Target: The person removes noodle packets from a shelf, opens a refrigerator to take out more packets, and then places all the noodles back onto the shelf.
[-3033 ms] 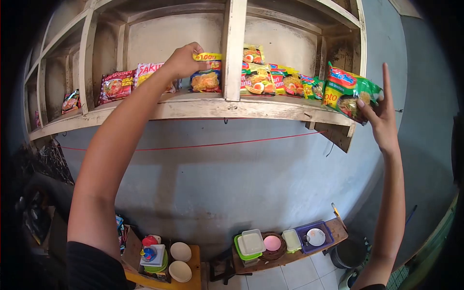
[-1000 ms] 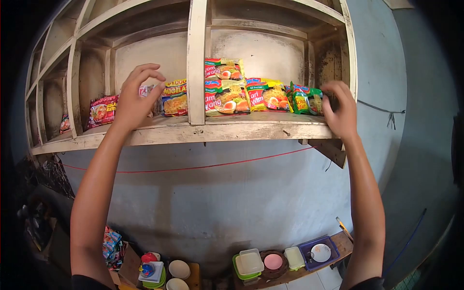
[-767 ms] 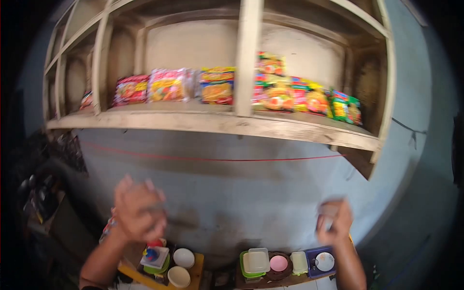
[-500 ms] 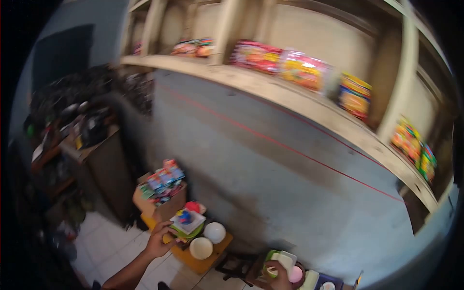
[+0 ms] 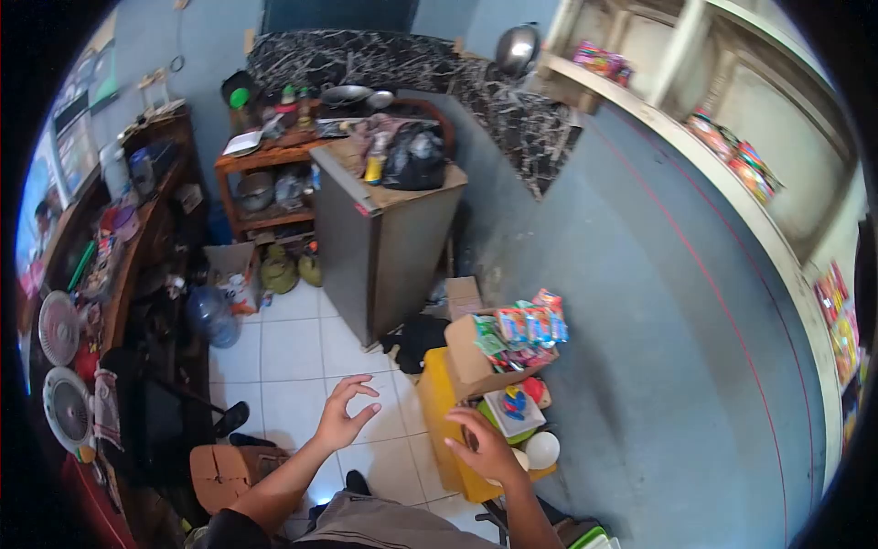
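Blue-grey wall [image 5: 631,366] and white-tiled floor [image 5: 293,349], one room, seen from above. Compared with three seconds earlier, when one green packet was held by the right hand and both arms were raised to the shelf, the view has been turned leftward and both hands lowered. Cream-painted shelf [image 5: 651,117], previously across the top, is now shown at upper right; its noodle packets [image 5: 752,169] are seen in several compartments (too blurred to be counted).

Hands, two. Left hand [image 5: 341,418]: opened wide, thumb and fingers parted, nothing held, seen against the tiles. Right hand [image 5: 486,448]: fingers loosely curled, thumb set apart, nothing seen in its grasp; shown in front of the yellow table [image 5: 439,403], nearest to the bowls.

Yellow table, one. Borne on it: cardboard box [image 5: 468,355], one, heaped with coloured sachets [image 5: 521,331], number not told; white container [image 5: 510,414], one, stacked over a green dish; bowls [image 5: 543,450], two, one partly covered by the right hand.

Grey fridge [image 5: 402,247], one, topped by one black bag [image 5: 414,156] and one yellow bottle [image 5: 374,166]. Fans [image 5: 58,329], two, at far left. Hung pan [image 5: 519,48], one, beside the shelf.
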`<state>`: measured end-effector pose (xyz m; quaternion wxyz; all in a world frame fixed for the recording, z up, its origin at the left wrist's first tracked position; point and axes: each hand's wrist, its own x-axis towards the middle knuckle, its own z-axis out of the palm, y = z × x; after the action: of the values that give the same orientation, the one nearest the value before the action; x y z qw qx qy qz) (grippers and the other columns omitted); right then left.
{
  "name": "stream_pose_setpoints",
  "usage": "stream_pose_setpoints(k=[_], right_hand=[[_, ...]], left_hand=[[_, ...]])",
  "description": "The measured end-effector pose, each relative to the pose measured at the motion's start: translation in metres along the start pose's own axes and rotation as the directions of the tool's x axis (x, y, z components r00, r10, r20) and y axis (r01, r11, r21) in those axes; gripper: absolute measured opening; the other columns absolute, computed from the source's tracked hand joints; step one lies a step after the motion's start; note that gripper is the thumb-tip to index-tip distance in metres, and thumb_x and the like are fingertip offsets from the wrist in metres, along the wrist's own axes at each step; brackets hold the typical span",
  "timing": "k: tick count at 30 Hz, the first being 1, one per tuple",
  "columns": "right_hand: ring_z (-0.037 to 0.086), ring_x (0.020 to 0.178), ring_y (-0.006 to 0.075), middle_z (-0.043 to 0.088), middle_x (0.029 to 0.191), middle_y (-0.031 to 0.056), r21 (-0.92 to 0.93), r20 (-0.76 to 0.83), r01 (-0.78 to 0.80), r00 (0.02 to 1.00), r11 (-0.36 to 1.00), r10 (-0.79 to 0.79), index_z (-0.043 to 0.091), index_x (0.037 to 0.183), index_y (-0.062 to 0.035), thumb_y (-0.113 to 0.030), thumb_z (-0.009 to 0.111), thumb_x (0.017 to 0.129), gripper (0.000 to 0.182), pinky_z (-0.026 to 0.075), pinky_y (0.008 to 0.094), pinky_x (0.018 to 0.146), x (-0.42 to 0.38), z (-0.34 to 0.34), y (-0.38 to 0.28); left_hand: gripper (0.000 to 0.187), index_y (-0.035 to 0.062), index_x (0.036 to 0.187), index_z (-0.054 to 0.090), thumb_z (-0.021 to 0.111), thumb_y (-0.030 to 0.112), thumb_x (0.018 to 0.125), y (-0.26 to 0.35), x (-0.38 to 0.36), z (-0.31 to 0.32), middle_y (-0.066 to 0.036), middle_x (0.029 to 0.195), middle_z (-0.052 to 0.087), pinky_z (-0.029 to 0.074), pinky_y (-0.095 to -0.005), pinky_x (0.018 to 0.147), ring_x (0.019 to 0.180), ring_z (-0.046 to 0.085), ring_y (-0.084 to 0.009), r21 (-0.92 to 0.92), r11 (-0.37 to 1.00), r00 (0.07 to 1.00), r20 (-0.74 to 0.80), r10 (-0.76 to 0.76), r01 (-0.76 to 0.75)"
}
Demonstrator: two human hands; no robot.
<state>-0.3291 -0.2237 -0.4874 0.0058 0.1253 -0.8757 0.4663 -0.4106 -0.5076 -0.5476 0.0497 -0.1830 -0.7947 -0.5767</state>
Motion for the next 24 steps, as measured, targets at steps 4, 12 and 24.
stream_pose_setpoints(k=[4,12,24], right_hand=[[0.053,0.126,0.0313,0.056,0.133,0.0120,-0.058,0.095,0.141,0.986,0.988,-0.135,0.059,0.125,-0.0085,-0.019,0.070,0.089,0.039,0.043,0.0394,0.105,0.071,0.029,-0.005],[0.053,0.126,0.0320,0.056,0.134,0.0123,0.013,0.243,0.119,0.963,0.993,-0.118,0.059,0.124,-0.0085,-0.021,0.071,0.089,0.038,0.043,0.0395,0.105,0.154,0.041,0.026],[0.054,0.126,0.0308,0.055,0.135,0.0129,0.133,0.438,0.222,0.861,0.966,-0.258,0.058,0.127,-0.0075,-0.018,0.070,0.090,0.040,0.043,0.0384,0.105,0.304,0.025,0.062]], left_hand=[[0.019,0.0091,0.099,0.067,0.077,0.011,0.083,-0.021,0.010,-0.041,-0.013,0.126,0.061,0.042,-0.0417,0.104,0.122,0.056,-0.0307,-0.007,0.999,0.992,-0.115,-0.049,0.049],[0.014,0.0074,0.099,0.067,0.073,0.011,0.087,-0.059,0.049,-0.055,-0.010,0.116,0.067,0.045,-0.0354,0.094,0.111,0.061,-0.0230,-0.168,0.965,0.950,-0.206,-0.234,0.201],[0.012,0.0074,0.100,0.067,0.071,0.009,0.089,-0.060,0.145,-0.065,-0.009,0.116,0.067,0.046,-0.0361,0.096,0.110,0.062,-0.0222,-0.151,0.968,0.922,-0.304,-0.239,0.201]])
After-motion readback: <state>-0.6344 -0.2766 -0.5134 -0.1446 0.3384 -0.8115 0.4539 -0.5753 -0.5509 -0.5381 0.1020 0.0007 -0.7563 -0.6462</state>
